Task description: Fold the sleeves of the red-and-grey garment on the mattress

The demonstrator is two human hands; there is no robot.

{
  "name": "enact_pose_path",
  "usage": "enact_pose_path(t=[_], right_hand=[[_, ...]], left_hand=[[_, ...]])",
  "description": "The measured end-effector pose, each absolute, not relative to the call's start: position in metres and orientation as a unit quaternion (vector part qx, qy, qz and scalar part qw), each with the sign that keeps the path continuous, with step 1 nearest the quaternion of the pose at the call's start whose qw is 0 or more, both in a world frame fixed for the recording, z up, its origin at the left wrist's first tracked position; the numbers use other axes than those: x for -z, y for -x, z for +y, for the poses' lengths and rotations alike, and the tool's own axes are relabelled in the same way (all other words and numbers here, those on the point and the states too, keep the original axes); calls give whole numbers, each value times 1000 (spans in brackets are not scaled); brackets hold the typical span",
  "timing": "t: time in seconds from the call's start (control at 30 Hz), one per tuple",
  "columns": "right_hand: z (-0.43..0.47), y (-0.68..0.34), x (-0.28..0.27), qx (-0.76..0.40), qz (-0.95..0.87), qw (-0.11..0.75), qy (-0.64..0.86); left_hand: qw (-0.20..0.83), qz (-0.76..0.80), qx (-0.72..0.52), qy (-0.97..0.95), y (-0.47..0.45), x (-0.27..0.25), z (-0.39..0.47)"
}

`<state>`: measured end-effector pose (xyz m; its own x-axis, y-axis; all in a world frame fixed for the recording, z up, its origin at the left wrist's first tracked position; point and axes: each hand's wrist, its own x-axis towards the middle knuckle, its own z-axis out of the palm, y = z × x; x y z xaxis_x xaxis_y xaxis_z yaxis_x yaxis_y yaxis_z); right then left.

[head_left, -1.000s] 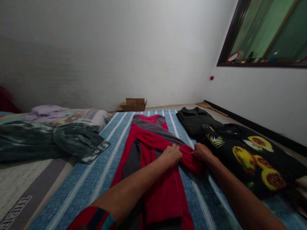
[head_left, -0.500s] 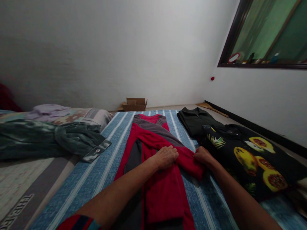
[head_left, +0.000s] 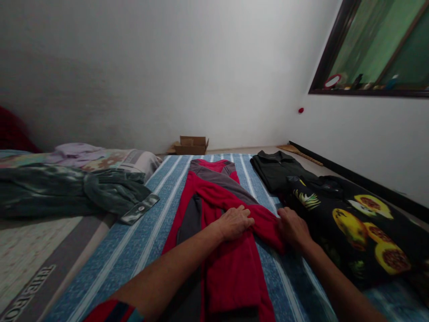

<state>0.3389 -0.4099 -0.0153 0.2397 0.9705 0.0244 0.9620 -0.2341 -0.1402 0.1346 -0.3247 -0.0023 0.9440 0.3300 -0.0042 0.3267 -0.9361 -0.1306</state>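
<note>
A red and grey long-sleeved shirt (head_left: 214, 197) lies lengthwise on a blue striped sheet (head_left: 140, 250), with one red sleeve folded across its body toward the right. My left hand (head_left: 234, 222) rests flat on the folded sleeve at the shirt's middle, fingers together. My right hand (head_left: 293, 227) lies palm down on the sleeve's cuff end at the shirt's right edge, beside the black printed garment. Neither hand visibly pinches the cloth.
A black fruit-print garment (head_left: 355, 219) and a folded dark jacket (head_left: 276, 167) lie to the right. A dark green shirt (head_left: 77, 194) and pale folded clothes (head_left: 100, 158) lie to the left. A cardboard box (head_left: 191, 145) stands by the far wall. A window (head_left: 378, 49) sits at the upper right.
Both hands went from pinching the red sleeve to lying flat on it. The right hand slid a little right toward the cuff; the view shifted slightly.
</note>
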Motion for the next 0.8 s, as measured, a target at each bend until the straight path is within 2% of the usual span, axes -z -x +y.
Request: enact_pose_path(t=[0.1,0.2,0.3,0.47,0.6,0.7,0.8], right_hand=[[-446,-326,19,64,-609,111,783],[-470,-324,37,-50,-533,180,825],[-476,-328,54,-177,-452,300,821],[-467,-327,56,-212,-405,393,798],[-460,-317,51,-298,-360,487,738],[-456,-315,53,-363,-323,519,704],[-455,-316,56,-364,-303,541,695]], left_hand=[[66,-169,-16,983,-134,2,-327],[69,-176,-11,982,-134,4,-328],[73,-181,-8,981,-135,8,-329],[76,-186,-6,980,-135,11,-330],[72,-192,-3,979,-135,11,-331],[66,-201,-5,977,-133,12,-331],[60,-203,0,977,-132,15,-330]])
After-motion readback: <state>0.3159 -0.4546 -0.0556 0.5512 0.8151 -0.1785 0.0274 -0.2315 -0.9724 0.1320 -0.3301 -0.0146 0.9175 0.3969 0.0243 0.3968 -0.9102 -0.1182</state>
